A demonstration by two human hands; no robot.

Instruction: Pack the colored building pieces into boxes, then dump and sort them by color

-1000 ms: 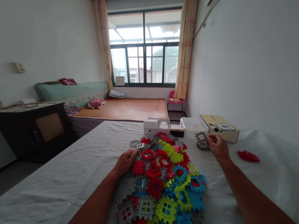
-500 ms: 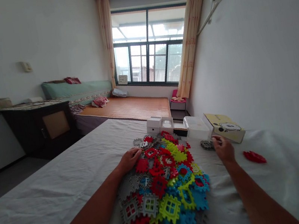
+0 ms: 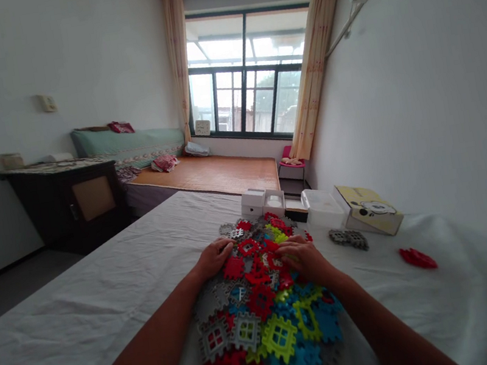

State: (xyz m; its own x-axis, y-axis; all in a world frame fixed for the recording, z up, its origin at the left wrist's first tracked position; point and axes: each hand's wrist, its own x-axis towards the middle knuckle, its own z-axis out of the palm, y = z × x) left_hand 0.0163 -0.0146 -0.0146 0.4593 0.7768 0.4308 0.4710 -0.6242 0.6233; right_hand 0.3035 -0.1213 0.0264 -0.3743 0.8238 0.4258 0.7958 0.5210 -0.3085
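Red, grey, lime-green and blue plastic panels with toothed edges (image 3: 280, 338) lie heaped on a wrinkled, pale grey cloth (image 3: 128, 299), several pierced by four-paned window shapes. The left hand (image 3: 213, 258) rests at the heap's far left edge, fingers bent; whether they grip a piece cannot be told. The right hand (image 3: 304, 259) covers part of the heap's far half, fingers curled over red panels, their grasp unclear. Overlapping grey toothed panels (image 3: 348, 239) and a small red plastic cluster (image 3: 417, 258) lie apart at right. The heap's near end is dim and meets the frame's bottom edge. Beyond stand a translucent plastic tub (image 3: 322, 210), its contents indistinct, an open white box (image 3: 278, 209) holding something white, and a yellow-and-white printed carton (image 3: 370, 208), its inside hidden.
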